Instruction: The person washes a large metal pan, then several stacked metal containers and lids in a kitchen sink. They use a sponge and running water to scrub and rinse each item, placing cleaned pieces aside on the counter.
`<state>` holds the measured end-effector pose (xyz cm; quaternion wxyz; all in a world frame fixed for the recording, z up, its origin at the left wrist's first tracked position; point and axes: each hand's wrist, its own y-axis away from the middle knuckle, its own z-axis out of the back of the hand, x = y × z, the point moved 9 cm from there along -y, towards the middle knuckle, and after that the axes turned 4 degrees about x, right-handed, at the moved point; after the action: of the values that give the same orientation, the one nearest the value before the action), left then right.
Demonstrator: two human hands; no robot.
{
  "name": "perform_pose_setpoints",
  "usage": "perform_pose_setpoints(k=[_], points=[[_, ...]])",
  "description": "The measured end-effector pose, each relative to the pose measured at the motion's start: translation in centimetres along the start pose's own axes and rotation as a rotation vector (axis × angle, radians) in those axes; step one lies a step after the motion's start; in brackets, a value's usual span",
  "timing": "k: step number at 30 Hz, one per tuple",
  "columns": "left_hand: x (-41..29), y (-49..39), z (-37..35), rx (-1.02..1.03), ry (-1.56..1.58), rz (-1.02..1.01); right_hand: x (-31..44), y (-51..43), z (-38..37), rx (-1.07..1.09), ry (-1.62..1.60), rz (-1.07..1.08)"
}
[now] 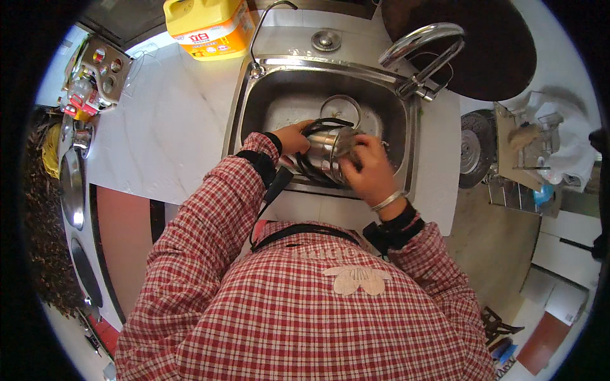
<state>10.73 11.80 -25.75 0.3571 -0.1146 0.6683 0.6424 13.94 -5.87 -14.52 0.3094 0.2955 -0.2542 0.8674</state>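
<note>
A shiny stainless-steel vessel (320,145), probably a kettle, is tilted over the front part of the steel sink (281,107). Black curved parts (336,121), like a handle or base trim, run around it. My left hand (293,139) grips the vessel from its left side, thumb on top. At its right end, the fingers of my right hand (369,166) are bent against the rim. A blurred greyish patch lies by those fingertips; I cannot tell whether it is a scrubber or part of the vessel. Behind the vessel, a pale ring-shaped object (357,107) rests in the sink.
A chrome faucet (429,71) arches at the sink's back right, with a thin spout (259,35) at back left. Near them are a yellow detergent jug (209,31), a drain strainer (326,41) and a dark round board (476,47). A bottle rack (102,71) stands far left.
</note>
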Motion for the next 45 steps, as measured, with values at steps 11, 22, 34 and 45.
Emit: perform_pose_setpoints(k=[11,22,34,45], points=[[-0.2,0.0,-0.1,-0.02,-0.05,0.012,-7.1,-4.7,-2.5,-0.08,-0.002,-0.279],[1.4,-1.1,-0.1,0.01,0.091,-0.016,-2.8,-2.7,-4.5,0.068,0.159,0.022],[2.1,-1.4,0.3,-0.001,0.055,-0.048,-2.0,-4.2,-3.7,0.155,0.101,0.229],[2.4,-1.8,0.1,-0.04,0.149,-0.086,-5.5,-4.7,-4.3,0.166,0.387,0.121]])
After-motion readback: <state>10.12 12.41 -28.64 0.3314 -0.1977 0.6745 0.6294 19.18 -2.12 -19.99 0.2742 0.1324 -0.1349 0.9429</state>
